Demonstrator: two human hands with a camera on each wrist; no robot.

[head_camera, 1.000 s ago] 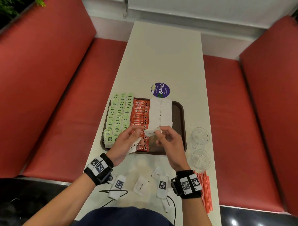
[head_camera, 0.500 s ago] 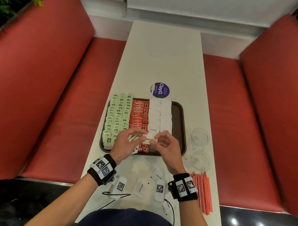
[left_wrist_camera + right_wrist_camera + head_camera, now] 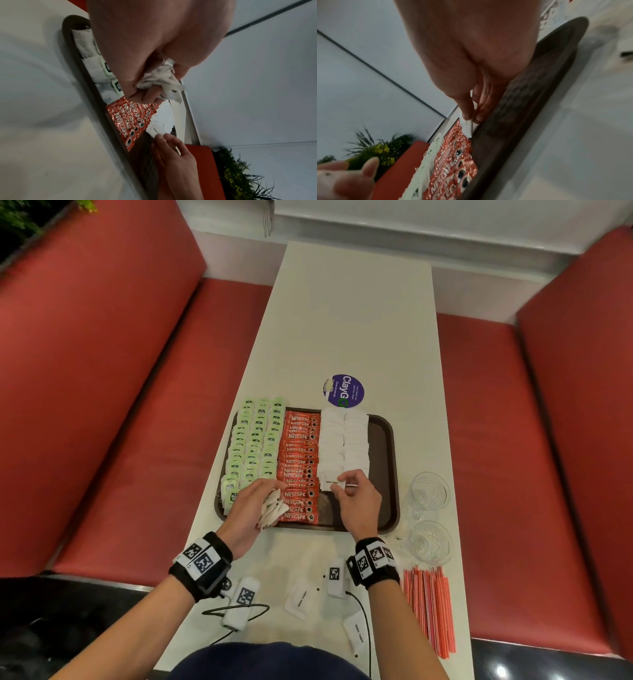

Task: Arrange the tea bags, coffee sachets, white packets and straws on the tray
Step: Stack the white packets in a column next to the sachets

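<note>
While the counter (image 3: 359, 313) and the brown tray (image 3: 383, 474) sit as they did half a second ago, the hands have drawn apart. The right hand (image 3: 356, 501) now pinches a white packet (image 3: 330, 485) at the near end of the white rows, beside the coffee sachets (image 3: 299, 463). The left hand (image 3: 248, 505) has pulled back, clutching a bunch of white packets (image 3: 272, 508) near the tea bags (image 3: 255, 443).

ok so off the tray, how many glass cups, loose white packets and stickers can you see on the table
glass cups: 2
loose white packets: 2
purple sticker: 1
total: 5
</note>
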